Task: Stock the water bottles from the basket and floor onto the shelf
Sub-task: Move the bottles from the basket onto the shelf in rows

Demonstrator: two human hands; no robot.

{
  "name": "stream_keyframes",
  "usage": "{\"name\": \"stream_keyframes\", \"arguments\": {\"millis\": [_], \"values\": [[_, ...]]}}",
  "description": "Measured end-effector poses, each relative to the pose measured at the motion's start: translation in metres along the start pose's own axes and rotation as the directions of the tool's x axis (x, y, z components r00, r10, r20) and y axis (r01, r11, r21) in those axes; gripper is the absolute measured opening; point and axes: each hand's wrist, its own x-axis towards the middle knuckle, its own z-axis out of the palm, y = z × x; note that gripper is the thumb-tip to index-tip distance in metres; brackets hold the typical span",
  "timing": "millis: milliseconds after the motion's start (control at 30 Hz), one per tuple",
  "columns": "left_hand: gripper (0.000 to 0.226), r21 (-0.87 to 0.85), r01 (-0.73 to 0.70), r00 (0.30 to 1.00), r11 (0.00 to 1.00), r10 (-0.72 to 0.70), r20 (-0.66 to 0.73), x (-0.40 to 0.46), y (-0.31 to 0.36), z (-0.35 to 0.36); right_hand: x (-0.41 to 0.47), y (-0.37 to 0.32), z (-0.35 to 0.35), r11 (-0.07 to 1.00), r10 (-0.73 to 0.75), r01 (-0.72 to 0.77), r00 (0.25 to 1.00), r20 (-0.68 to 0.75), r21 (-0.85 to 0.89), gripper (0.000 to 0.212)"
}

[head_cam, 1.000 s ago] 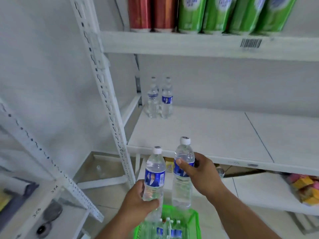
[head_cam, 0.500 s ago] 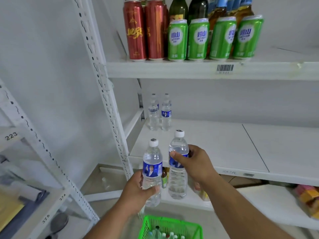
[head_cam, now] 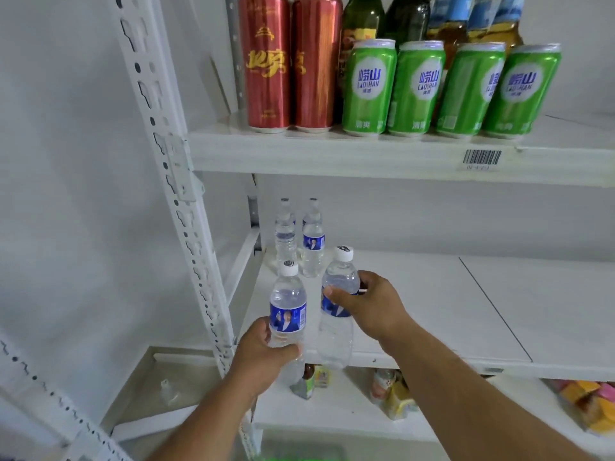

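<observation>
My left hand (head_cam: 263,352) grips the lower half of a clear water bottle (head_cam: 288,304) with a blue label and white cap, held upright in front of the white middle shelf (head_cam: 432,314). My right hand (head_cam: 369,307) grips a second, like bottle (head_cam: 337,327) around its shoulder, upright, over the shelf's front edge. Two more water bottles (head_cam: 299,241) stand side by side at the shelf's back left corner. Only a blurred green edge of the basket (head_cam: 299,457) shows at the bottom.
The upper shelf (head_cam: 366,154) carries red cans (head_cam: 289,61), green cans (head_cam: 449,88) and dark bottles behind them. Packaged snacks (head_cam: 392,394) lie on the lower shelf. A perforated white upright (head_cam: 179,201) stands at the left. The middle shelf's right part is bare.
Both hands have lifted their bottles up and forward toward the middle shelf. The view has tilted up, so the green basket has nearly dropped out of sight.
</observation>
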Motion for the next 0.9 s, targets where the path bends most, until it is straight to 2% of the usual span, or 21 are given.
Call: {"name": "stream_keyframes", "arguments": {"millis": [100, 300, 533, 767, 900], "values": [[0.047, -0.02, -0.02, 1.0, 1.0, 0.02, -0.001, 0.034, -0.001, -0.005, 0.023, -0.003, 0.011, 1.0, -0.009, 0.009, 1.0, 0.006, 0.013, 0.007], [0.047, 0.002, -0.036, 0.999, 0.999, 0.036, 0.008, 0.092, 0.003, -0.008, 0.076, 0.004, 0.028, 0.997, -0.008, 0.009, 1.0, 0.021, -0.075, 0.011], [0.049, 0.008, -0.038, 0.998, 0.999, 0.038, -0.051, 0.158, 0.004, -0.001, 0.143, 0.029, 0.037, 0.993, 0.028, -0.027, 1.0, 0.006, -0.112, 0.01], [0.047, 0.031, -0.052, 0.995, 0.998, 0.054, -0.087, 0.214, -0.002, 0.01, 0.2, 0.056, 0.048, 0.978, 0.066, -0.073, 0.997, -0.039, -0.197, 0.031], [0.045, 0.027, -0.038, 0.994, 0.999, 0.041, -0.098, 0.238, -0.011, 0.018, 0.217, 0.066, 0.054, 0.976, 0.039, -0.046, 0.998, -0.039, -0.212, 0.026]]}}
